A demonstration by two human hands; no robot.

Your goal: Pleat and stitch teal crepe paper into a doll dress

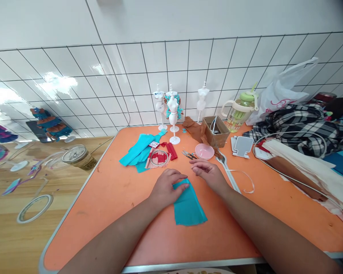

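A turquoise piece of crepe paper (189,208) lies in front of me, narrower at its far end and wider towards me. My left hand (168,187) is at that far end, its thumb on the paper and its index finger along the top edge. Just to the right, my right hand (209,174) is raised off the paper with thumb and fingers drawn together; whatever it may pinch is too small to make out. Beyond the hands lie small scissors (189,155) beside a pink bowl (205,151).
More turquoise crepe paper (140,150), red pieces (171,150) and a metal ring (159,157) lie back left. White mini dress forms (173,116) stand by the wall. At right are a cardboard box (216,131), large scissors (230,175), a phone stand (242,146) and a drink jug (240,110).
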